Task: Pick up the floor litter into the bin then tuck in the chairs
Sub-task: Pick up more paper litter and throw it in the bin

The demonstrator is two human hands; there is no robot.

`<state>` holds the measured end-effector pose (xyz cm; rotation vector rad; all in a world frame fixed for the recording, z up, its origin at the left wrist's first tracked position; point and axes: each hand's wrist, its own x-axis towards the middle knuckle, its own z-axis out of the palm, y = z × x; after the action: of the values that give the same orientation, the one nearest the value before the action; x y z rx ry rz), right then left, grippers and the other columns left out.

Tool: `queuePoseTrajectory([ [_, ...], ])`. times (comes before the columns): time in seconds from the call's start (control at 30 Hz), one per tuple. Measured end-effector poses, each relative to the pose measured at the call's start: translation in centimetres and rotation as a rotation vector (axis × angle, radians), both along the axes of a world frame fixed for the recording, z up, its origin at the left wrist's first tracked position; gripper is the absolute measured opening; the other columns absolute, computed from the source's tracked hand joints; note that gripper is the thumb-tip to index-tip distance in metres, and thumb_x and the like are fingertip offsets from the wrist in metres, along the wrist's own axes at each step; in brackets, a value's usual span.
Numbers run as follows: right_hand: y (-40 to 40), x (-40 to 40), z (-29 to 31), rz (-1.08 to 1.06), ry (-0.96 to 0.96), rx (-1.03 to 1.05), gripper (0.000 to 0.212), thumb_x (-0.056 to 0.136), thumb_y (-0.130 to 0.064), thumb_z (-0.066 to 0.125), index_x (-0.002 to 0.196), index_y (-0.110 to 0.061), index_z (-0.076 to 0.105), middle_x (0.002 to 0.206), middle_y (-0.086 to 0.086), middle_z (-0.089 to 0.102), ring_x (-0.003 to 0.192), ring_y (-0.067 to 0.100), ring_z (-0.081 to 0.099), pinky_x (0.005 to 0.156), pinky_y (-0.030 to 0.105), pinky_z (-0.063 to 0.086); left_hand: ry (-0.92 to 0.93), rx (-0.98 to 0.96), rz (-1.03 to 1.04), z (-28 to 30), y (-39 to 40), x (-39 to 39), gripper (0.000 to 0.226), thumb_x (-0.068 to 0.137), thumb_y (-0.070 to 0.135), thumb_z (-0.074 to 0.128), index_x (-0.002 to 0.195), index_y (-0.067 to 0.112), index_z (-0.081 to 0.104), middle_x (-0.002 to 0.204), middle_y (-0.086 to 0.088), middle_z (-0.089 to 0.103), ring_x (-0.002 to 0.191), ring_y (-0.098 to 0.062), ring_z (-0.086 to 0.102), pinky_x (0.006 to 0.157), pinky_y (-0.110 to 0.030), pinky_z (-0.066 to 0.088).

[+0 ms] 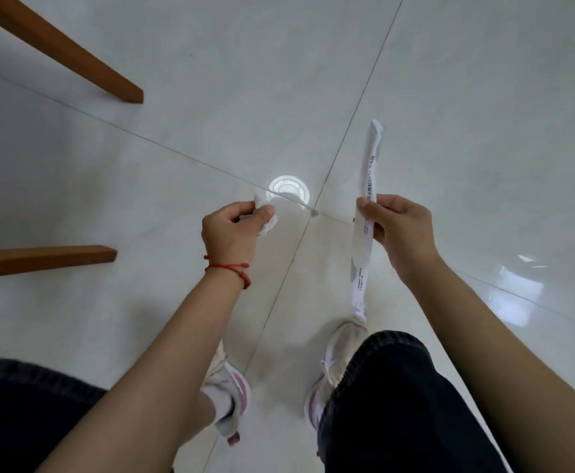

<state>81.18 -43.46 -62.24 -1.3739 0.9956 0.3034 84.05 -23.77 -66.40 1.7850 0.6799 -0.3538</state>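
Items I count: one long white paper sleeve with printed text [368, 213]; one small crumpled white paper scrap [266, 216]; two brown wooden chair legs, upper [74, 59] and lower [40, 259]; two white-and-pink sneakers [226, 387]; one red string bracelet [231, 269].

Hands: my left hand [231, 230] pinches the scrap between thumb and curled fingers. My right hand [398, 227] grips the sleeve near its middle, holding it nearly upright. The two hands are apart, both forearms extended over the floor.

Surface: glossy pale grey floor tiles [211, 107] with thin grout lines and one round lamp reflection [289, 191].
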Motion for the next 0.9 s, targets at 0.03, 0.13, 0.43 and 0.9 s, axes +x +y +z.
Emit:
queuePoseTrajectory([
  [0.03, 0.2, 0.0, 1.5, -0.003, -0.003, 0.003, 0.001, 0.08, -0.007, 0.068, 0.078, -0.006, 0.068, 0.068, 0.004, 0.064, 0.063, 0.015, 0.062, 0.068, 0.028, 0.053, -0.002, 0.0, -0.004, 1.5, 0.2, 0.0, 0.018, 0.069, 0.011, 0.075, 0.083, 0.0, 0.072, 0.043, 0.015, 0.059, 0.062, -0.018, 0.057, 0.077, -0.039, 0.054],
  [0.13, 1.0, -0.2, 6.3, -0.034, -0.003, 0.026, 0.004, 0.079, -0.007, 0.068, 0.076, -0.007, 0.067, 0.066, 0.004, 0.064, 0.062, 0.016, 0.061, 0.07, 0.029, 0.054, -0.001, 0.005, -0.003, 6.6, 0.5, -0.1, 0.018, 0.07, 0.011, 0.075, 0.084, 0.001, 0.072, 0.047, 0.014, 0.061, 0.065, -0.019, 0.059, 0.076, -0.036, 0.053],
  [0.43, 4.7, -1.2, 22.4, -0.027, 0.007, 0.053, 0.009, 0.079, -0.011, 0.069, 0.072, -0.007, 0.066, 0.067, 0.006, 0.066, 0.063, 0.018, 0.063, 0.069, 0.03, 0.055, 0.016, -0.028, -0.002, 23.3, 2.3, -1.1, 0.019, 0.071, 0.011, 0.074, 0.085, 0.0, 0.072, 0.042, 0.018, 0.057, 0.054, -0.005, 0.055, 0.076, -0.034, 0.054],
  [0.9, 9.5, 0.1, 43.0, 0.109, -0.033, -0.002, 0.011, 0.079, -0.013, 0.07, 0.073, -0.004, 0.066, 0.075, 0.014, 0.061, 0.07, 0.024, 0.057, 0.077, 0.04, 0.051, -0.025, -0.031, 0.112, 43.7, 7.4, -1.1, 0.022, 0.072, 0.016, 0.074, 0.071, -0.005, 0.067, 0.051, 0.004, 0.056, 0.061, -0.015, 0.054, 0.064, -0.022, 0.048],
])
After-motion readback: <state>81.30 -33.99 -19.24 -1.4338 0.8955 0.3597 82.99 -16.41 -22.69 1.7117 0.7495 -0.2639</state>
